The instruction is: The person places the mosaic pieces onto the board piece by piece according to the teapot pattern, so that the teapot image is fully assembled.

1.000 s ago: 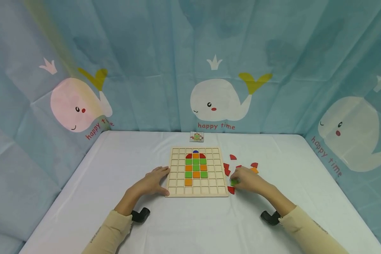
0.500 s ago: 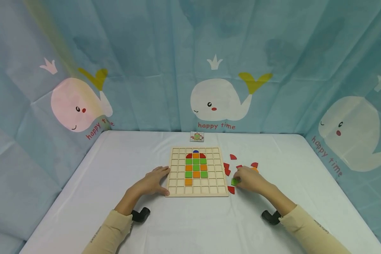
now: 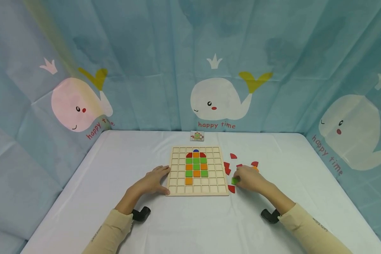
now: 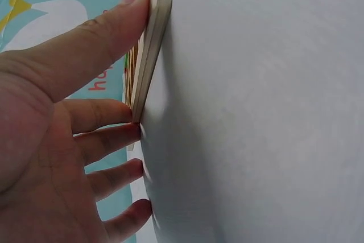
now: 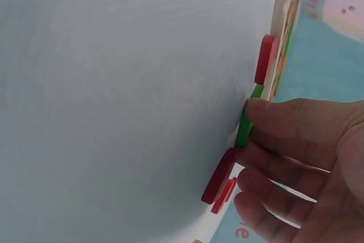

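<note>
A square wooden grid board (image 3: 214, 189) lies on the table. Green, orange, red and blue tiles fill cells in its middle columns. My left hand (image 3: 150, 181) rests at the board's left edge; in the left wrist view its thumb (image 4: 122, 18) lies along the wooden side, the other fingers spread and nearly straight. Right of the board, my right hand (image 3: 251, 179) pinches a green square tile (image 3: 233, 181) between thumb and index finger. In the right wrist view that green tile (image 5: 244, 129) stands out between a red piece (image 5: 265, 61) and a darker red piece (image 5: 219, 177).
Several red quarter-round pieces (image 3: 231, 189) lie around the right hand, with an orange piece (image 3: 255, 169) partly hidden behind it. A small picture card (image 3: 197, 136) lies beyond the board. A blue whale-print curtain (image 3: 146, 70) hangs behind the table.
The right hand's fingers have shifted slightly on the green tile, which now shows more clearly. The left hand and the board have stayed in place.
</note>
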A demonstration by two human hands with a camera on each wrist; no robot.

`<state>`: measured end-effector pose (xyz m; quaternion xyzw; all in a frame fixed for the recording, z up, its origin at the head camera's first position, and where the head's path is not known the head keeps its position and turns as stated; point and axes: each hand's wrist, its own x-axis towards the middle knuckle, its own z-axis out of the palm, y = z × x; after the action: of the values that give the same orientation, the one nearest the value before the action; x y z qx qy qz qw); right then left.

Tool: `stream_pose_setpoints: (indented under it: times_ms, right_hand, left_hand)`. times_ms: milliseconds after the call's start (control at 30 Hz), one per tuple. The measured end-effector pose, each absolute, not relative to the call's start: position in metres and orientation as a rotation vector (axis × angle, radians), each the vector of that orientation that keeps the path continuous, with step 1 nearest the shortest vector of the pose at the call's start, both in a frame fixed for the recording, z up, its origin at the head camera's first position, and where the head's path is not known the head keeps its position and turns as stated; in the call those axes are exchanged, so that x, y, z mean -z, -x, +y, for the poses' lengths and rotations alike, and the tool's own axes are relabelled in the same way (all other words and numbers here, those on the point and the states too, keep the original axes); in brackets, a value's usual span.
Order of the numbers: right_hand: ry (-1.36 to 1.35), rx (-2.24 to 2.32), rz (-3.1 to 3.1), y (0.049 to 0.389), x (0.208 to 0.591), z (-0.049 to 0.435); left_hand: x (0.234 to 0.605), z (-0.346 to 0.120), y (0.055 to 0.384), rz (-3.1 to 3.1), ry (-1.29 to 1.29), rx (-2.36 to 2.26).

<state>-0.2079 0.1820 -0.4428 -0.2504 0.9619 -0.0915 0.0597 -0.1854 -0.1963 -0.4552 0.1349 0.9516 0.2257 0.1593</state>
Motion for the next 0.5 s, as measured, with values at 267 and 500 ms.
stream_pose_setpoints:
  times_ms: [267, 500]
  right_hand:
    - [0.73, 0.305, 2.877, 0.2089, 0.4431, 0.1829]
    - [0.701, 0.354, 2.879, 0.2134, 0.437, 0.1762]
  left_hand:
    - [0.4526, -0.196, 0.1862, 2.707, -0.388, -0.629]
    - [0.4521, -0.1957, 0.1847, 2.718, -0.378, -0.637]
